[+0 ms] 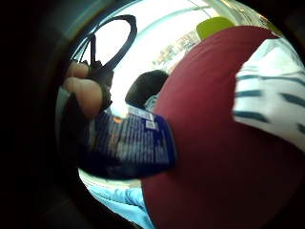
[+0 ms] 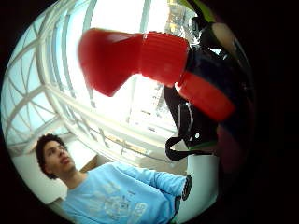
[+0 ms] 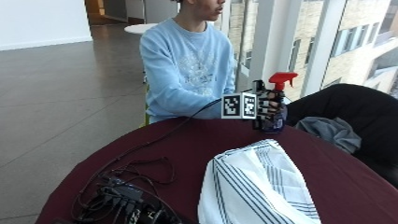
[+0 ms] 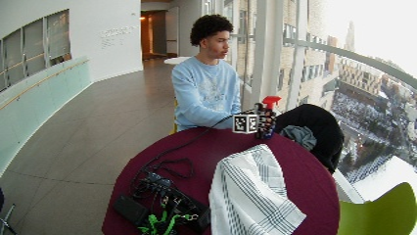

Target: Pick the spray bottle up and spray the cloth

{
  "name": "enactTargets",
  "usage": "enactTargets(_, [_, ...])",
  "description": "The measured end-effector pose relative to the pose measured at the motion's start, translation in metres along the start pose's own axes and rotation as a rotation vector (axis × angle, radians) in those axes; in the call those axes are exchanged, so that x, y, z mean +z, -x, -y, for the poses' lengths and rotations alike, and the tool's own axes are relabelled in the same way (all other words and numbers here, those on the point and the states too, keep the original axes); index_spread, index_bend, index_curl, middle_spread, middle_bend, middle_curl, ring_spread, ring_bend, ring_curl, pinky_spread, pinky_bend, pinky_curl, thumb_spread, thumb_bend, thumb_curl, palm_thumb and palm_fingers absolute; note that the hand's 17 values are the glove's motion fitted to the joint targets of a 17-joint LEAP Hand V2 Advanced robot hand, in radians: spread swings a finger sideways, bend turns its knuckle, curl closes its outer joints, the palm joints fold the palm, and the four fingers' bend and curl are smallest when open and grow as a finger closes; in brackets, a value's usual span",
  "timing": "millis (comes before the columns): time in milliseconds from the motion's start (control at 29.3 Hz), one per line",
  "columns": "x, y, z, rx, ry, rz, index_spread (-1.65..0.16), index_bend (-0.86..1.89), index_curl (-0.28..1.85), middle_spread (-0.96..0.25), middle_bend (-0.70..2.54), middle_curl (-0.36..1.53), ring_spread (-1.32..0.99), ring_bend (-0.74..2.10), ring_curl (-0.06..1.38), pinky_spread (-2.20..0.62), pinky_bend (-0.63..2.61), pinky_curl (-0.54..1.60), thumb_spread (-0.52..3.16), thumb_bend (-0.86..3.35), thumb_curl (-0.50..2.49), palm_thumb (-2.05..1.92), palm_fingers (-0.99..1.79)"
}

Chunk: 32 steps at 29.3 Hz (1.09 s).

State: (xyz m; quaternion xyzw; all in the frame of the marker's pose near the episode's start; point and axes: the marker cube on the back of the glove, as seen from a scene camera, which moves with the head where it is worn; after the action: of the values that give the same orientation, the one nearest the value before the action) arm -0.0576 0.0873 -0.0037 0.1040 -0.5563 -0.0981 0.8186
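Curled round the body of the spray bottle (image 3: 277, 100), the fingers of the gloved right hand (image 3: 266, 108) are seen clamped on it in the outside view, right of centre in the frame. The bottle is held upright, with its base at or just above the far edge of the round table (image 3: 180, 140); whether it touches the table cannot be told. Its red trigger head (image 3: 283, 78) stands above the hand, with the nozzle pointed toward the right of the frame. In the thumb side palm view the red head fills the upper middle of the picture, close to the palm. In the little finger side palm view the dark blue printed label of the bottle lies across the lower left, with bare fingertips (image 1: 83, 93) beside it.

A white cloth (image 3: 255, 186) with dark stripes is spread in a loose heap on the dark red tabletop, in the lower centre and right of the outside view, nearer the camera than the bottle and apart from it. A tangle of black cables and small boxes (image 3: 121, 196) lies at the lower left of the table. A black chair (image 3: 348, 112) with a grey garment (image 3: 330, 130) on it stands at the right edge.
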Motion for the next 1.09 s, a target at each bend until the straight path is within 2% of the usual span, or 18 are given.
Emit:
enactTargets(444, [-0.110, 0.005, -0.090, -0.037, 0.024, -0.398, -0.30, 0.09, 0.23, -0.09, 0.28, 0.46, -0.07, 0.49, 0.39, -0.02, 0.33, 0.38, 1.05, -0.02, 0.52, 0.88, 0.96])
enactTargets(819, [-0.202, 0.000, -0.183, 0.061, -0.015, -0.781, -0.30, 0.15, 0.26, -0.08, 0.28, 0.46, -0.05, 0.37, 0.36, 0.06, 0.25, 0.36, 1.10, -0.02, 0.50, 0.85, 0.89])
enactTargets(1092, [-0.254, -0.004, -0.223, 0.104, -0.025, -0.999, -0.29, 0.18, 0.30, -0.08, 0.24, 0.44, -0.04, 0.29, 0.34, 0.11, 0.19, 0.34, 1.13, -0.01, 0.49, 0.85, 0.87])
